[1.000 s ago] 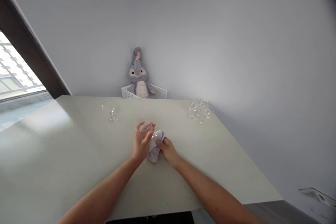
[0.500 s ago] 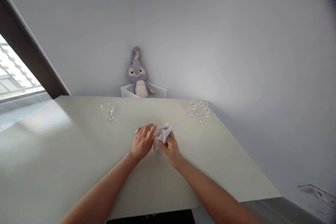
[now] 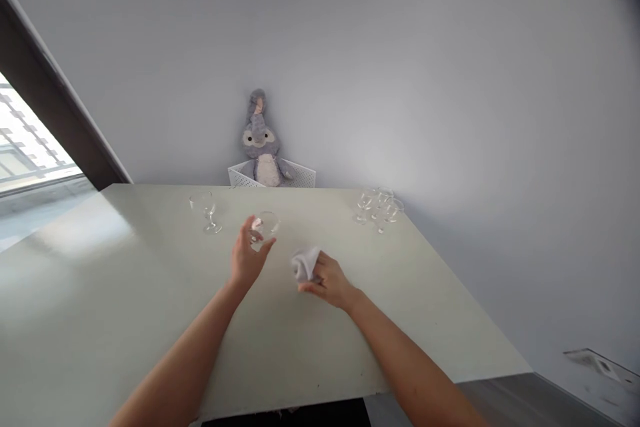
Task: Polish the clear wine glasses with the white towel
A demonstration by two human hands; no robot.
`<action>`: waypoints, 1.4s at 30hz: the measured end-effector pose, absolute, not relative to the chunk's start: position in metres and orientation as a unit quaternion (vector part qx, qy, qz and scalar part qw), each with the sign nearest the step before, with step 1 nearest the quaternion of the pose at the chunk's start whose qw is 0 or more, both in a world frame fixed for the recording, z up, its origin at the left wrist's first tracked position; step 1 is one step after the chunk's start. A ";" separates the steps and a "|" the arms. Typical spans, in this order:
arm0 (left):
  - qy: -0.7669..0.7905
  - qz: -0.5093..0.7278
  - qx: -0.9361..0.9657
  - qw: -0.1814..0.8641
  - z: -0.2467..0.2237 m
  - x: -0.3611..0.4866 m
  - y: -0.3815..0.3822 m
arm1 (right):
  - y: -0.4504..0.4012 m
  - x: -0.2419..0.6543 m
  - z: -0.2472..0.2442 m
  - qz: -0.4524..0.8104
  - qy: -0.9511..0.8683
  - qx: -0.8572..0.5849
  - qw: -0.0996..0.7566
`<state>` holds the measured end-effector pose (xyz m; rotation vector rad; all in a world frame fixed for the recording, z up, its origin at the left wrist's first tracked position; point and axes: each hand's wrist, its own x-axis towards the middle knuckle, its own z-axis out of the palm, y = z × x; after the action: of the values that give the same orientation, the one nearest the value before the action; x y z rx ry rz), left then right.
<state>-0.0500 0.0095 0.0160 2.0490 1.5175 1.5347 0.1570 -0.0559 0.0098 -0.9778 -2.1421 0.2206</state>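
My left hand [image 3: 249,255] grips a clear stemmed glass [image 3: 269,221], fingers on its far side and thumb on the near side. The bowl's round rim faces up and to the right; its stem and foot are mostly hidden by the fingers. In my right hand [image 3: 331,281] is a crumpled pale cloth [image 3: 304,264], held just over the table, apart from the glass. Another stemmed glass [image 3: 208,208] stands upright to the left of my left hand.
Several stemmed glasses [image 3: 381,208] stand close together near the table's right edge. Behind the white table [image 3: 280,360], a grey plush toy [image 3: 266,153] sits in a white perforated basket [image 3: 301,177] by the wall. A window lies at far left.
My left hand has drawn the glass away from the cloth, up and to the left, and the glass has turned rim up. My right hand stays near the same place with the cloth.
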 end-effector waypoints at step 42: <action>0.463 0.612 0.477 0.428 -0.028 -0.034 0.022 | 0.044 0.309 -0.018 0.155 -0.413 -0.802 0.402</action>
<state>-0.0335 0.0223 -0.0276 1.1913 1.1568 1.5298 0.3087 0.0444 -0.0177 -2.0267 -1.0445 0.3916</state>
